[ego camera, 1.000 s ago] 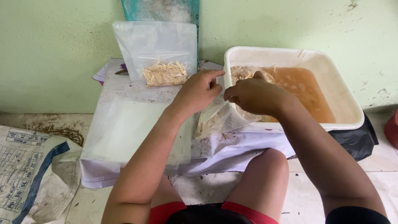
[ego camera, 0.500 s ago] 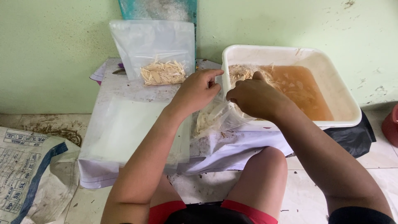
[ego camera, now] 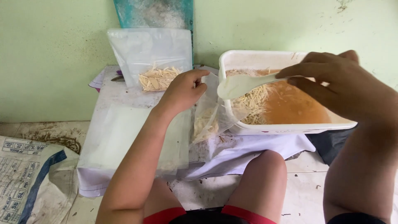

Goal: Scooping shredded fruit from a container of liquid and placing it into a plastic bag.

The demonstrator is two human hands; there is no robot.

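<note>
The left hand (ego camera: 182, 89) pinches a clear bag (ego camera: 209, 112) open beside the white tub (ego camera: 265, 58); the right hand (ego camera: 344, 83) holds a white spoon (ego camera: 240, 85).

Low table (ego camera: 120, 89) draped in white cloth, against a pale green wall (ego camera: 49, 49). At the table's back edge a clear bag (ego camera: 151, 58) stands upright, holding pale shredded strips at its bottom; it leans on a teal board (ego camera: 153, 12). Stack of flat clear bags (ego camera: 124, 137) covers the front left of the table. On the floor (ego camera: 298, 186) off the left edge lies a printed woven sack (ego camera: 29, 174). Black plastic sheet (ego camera: 327, 143) shows past the right edge.
</note>
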